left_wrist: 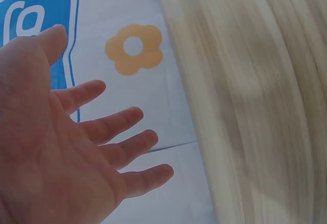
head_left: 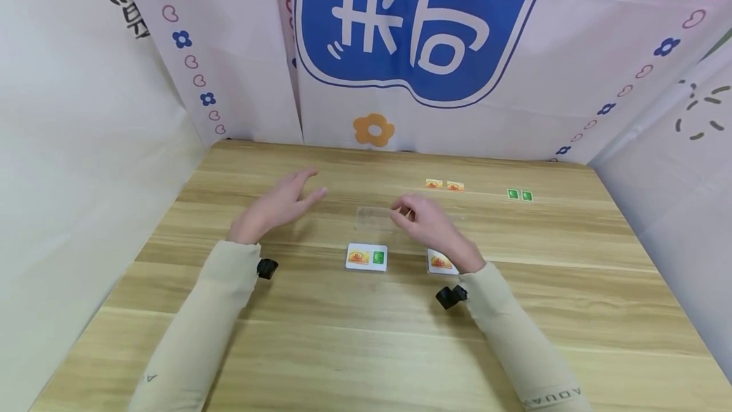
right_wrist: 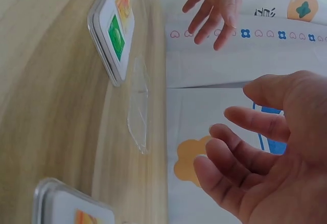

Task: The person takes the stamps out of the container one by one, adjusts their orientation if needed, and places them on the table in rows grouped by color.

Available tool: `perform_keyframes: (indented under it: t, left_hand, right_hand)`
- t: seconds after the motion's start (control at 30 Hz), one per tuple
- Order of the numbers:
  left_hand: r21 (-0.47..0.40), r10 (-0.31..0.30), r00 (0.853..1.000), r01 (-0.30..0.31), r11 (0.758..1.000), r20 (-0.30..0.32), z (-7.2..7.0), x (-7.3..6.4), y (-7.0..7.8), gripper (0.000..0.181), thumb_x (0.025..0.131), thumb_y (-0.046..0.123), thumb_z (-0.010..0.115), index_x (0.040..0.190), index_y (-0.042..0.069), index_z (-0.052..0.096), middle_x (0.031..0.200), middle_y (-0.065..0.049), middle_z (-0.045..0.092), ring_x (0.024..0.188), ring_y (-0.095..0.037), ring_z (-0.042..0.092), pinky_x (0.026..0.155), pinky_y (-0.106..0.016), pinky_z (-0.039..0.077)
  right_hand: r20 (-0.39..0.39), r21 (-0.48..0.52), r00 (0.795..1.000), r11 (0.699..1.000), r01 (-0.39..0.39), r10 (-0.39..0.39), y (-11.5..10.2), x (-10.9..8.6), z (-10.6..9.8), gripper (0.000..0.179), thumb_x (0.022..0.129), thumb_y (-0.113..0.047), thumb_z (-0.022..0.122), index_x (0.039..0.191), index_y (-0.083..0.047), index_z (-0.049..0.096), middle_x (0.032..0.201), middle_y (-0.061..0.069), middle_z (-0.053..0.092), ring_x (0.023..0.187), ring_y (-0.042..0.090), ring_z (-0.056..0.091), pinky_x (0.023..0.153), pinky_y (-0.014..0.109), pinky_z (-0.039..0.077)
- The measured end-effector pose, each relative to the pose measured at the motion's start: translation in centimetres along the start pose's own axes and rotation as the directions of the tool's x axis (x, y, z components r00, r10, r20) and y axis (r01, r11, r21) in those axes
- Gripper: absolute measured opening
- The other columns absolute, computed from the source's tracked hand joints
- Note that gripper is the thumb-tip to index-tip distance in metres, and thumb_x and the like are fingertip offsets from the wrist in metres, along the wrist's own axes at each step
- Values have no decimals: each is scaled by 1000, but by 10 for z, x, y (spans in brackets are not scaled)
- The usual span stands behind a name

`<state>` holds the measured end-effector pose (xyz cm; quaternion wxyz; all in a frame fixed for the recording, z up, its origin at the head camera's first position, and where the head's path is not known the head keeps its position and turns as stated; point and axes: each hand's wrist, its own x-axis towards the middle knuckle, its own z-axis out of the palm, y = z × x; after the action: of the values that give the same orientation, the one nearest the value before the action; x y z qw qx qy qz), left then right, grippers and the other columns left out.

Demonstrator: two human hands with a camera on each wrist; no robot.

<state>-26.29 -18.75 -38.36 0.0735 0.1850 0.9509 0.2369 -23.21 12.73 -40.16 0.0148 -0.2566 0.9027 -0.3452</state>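
Observation:
My left hand [head_left: 280, 202] hovers over the left side of the table with its fingers spread, holding nothing; its palm [left_wrist: 56, 147] fills the left wrist view. My right hand [head_left: 426, 221] is raised beside a clear plastic cover [head_left: 374, 219], its fingers loosely bent. A gap shows between thumb and fingers of the right hand [right_wrist: 276, 147] in the right wrist view, with nothing in it. Nearer to me lies a white card in a clear case [head_left: 366, 258], bearing an orange and a green sticker. A second cased card [head_left: 440, 263] is partly hidden under my right wrist.
Two small orange stickers [head_left: 434, 184] lie on the wooden table [head_left: 343, 348] towards the back. Two green stickers [head_left: 513, 194] lie further right. Printed white cloth [head_left: 337, 113] hangs along the back edge and both sides.

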Motion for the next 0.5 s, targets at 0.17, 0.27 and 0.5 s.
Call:
perform_keyframes:
  t: [0.17, 0.27, 0.5]
  left_hand:
    - [-10, 12, 1000, -12, 1000, 7, 5, -7, 9, 73, 101, 54, 40, 155, 7, 23, 160, -20, 26, 147, -40, 26, 119, -56, 23]
    - [-6, 13, 1000, -13, 1000, 18, 9, -11, 14, 73, 101, 53, 42, 155, 7, 24, 159, -20, 27, 147, -39, 27, 118, -55, 24]
    - [-5, 6, 998, -6, 1000, 65, 18, -15, 21, 76, 99, 58, 43, 155, 11, 23, 159, -21, 27, 146, -41, 26, 117, -59, 25]
  right_hand:
    - [19, 11, 1000, 1000, -9, 9, -3, -1, 4, 27, 98, -21, 58, 112, -1, 68, 95, 8, 69, 82, 17, 61, 74, 29, 52]
    - [43, 14, 999, 1000, -18, 17, -3, -1, 7, 25, 98, -22, 57, 111, -3, 68, 95, 7, 68, 83, 16, 61, 74, 29, 51]
    - [71, -15, 997, 999, -31, 32, -6, -1, 14, 20, 96, -23, 60, 105, -7, 69, 91, 3, 68, 81, 14, 60, 73, 28, 51]
